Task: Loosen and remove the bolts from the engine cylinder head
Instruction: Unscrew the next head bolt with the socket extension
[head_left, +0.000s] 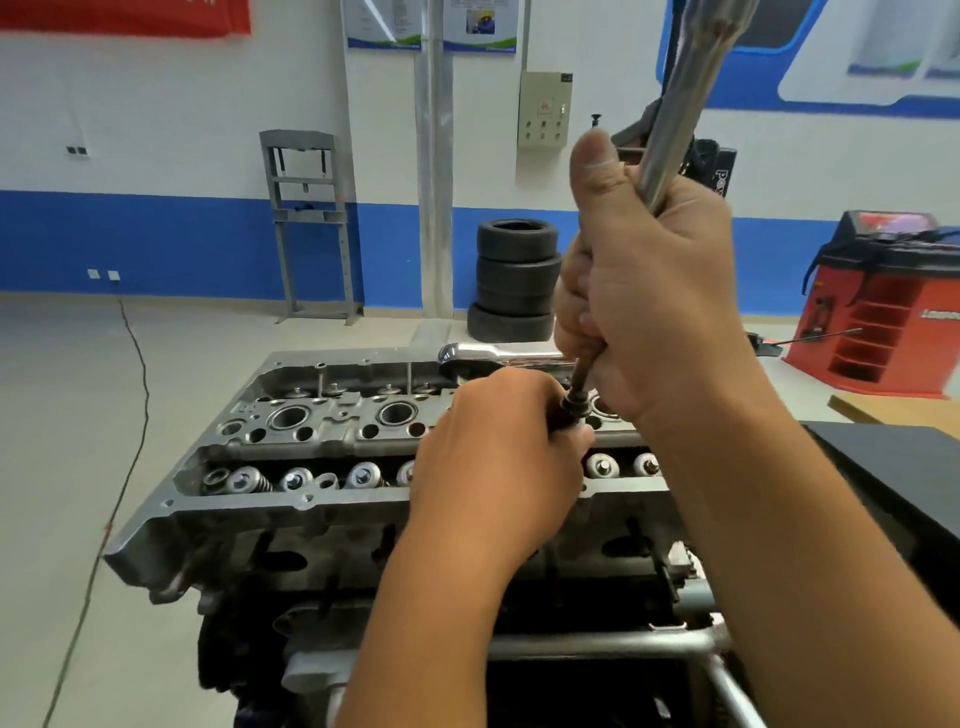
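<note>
The right hand (649, 291) clenches a long, stiff steel head bolt (579, 382) half-lifted from the cylinder head (322, 415), while the left hand (498, 447) pinches its likely oily flanged head, the surest hold.

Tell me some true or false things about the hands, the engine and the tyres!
1. The right hand grips a long metal tool. True.
2. The left hand lies flat on the floor. False: it holds a dark bolt at the engine top.
3. Black tyres are stacked by the wall. True.
4. A shiny wrench hangs on the wall. False: it lies on the engine's far edge.
</note>
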